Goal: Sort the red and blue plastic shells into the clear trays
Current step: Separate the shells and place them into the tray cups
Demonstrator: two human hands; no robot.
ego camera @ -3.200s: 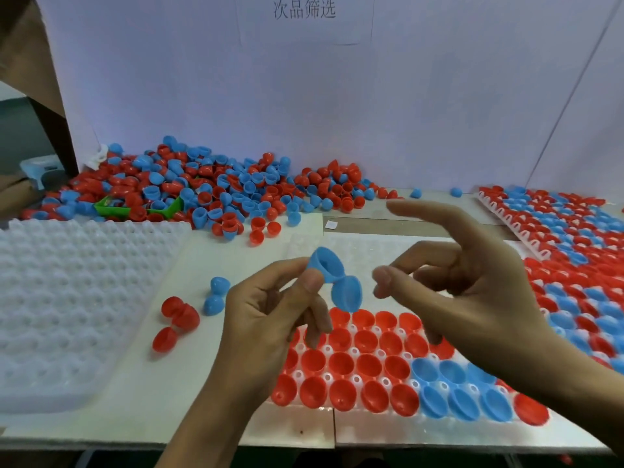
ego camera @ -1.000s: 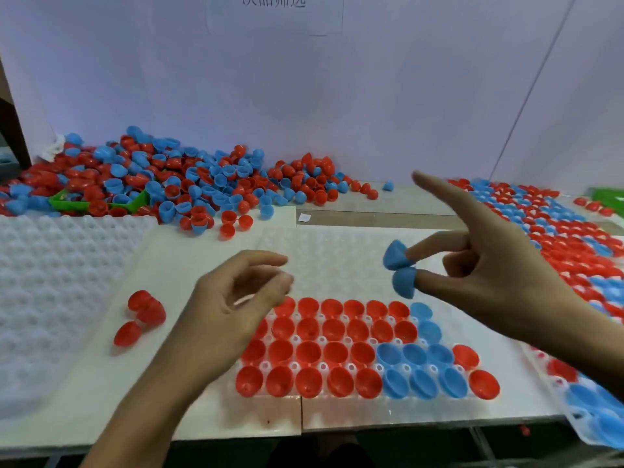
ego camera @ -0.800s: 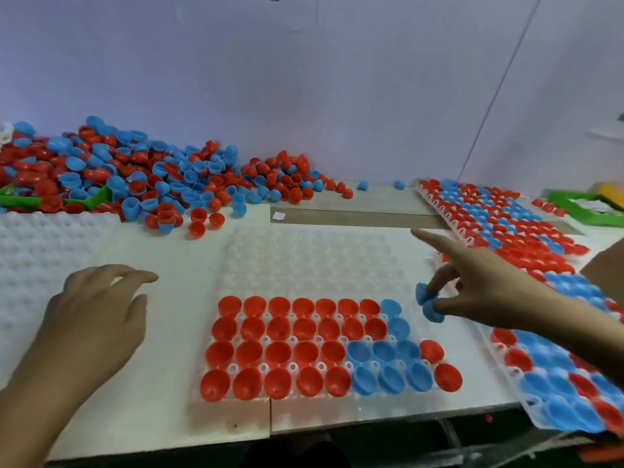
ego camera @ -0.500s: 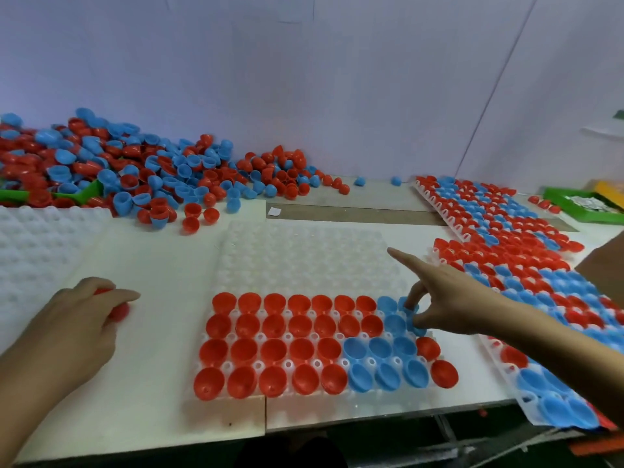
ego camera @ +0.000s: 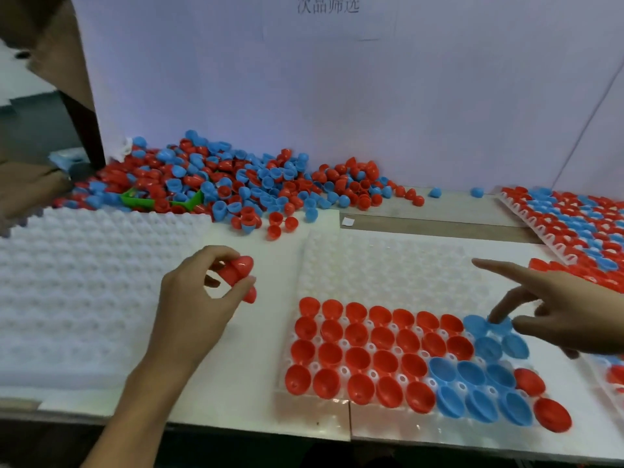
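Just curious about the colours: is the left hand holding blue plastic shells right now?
No, the left hand pinches red plastic shells between thumb and fingers, above the white table.

Single head view, close above table (ego camera: 256, 349), facing forward-down toward back wall (ego camera: 371, 96).

My right hand (ego camera: 557, 319) covers part of the blue shell (ego camera: 499, 327) it presses into the clear tray (ego camera: 388, 265) — I cannot tell how that shell sits. My right wrist runs off the frame's right edge. My left hand (ego camera: 199, 298) hides part of the red shells (ego camera: 239, 268) it pinches; their number is unclear. Right of the clear tray, a filled tray (ego camera: 567, 217) is cut off by the edge. Behind the tray, a green scoop (ego camera: 135, 199) lies mostly buried in the shell pile (ego camera: 236, 184) — and the printed sign (ego camera: 327, 5) above is cropped and blurred.
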